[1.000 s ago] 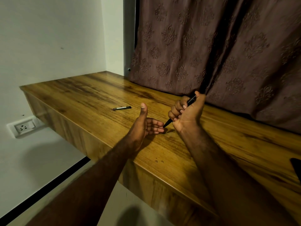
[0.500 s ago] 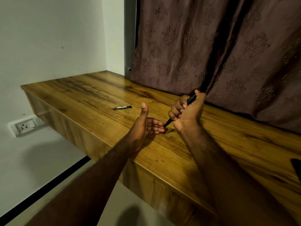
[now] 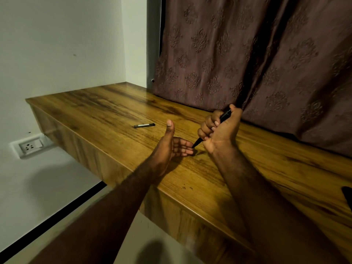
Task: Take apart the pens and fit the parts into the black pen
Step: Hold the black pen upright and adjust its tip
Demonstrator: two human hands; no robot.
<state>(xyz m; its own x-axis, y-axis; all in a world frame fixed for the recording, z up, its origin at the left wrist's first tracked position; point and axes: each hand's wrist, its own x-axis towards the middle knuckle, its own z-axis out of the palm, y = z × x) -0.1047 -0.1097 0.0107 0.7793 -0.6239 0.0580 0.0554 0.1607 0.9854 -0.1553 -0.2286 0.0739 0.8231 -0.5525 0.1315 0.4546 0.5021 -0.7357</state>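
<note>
Since a second ago almost nothing has changed. A second pen [image 3: 144, 125] lies alone on the table [image 3: 95, 111]; the left hand [image 3: 171, 147] waits open; the right hand [image 3: 219, 130] stays clamped on the black pen [image 3: 224, 115], tip down. Probably the step is paused.

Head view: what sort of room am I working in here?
Likely a home room, perhaps a bedroom or study: a wall-mounted wooden desk stands against a patterned brown curtain, with a wall socket on the plain white wall below it.
</note>
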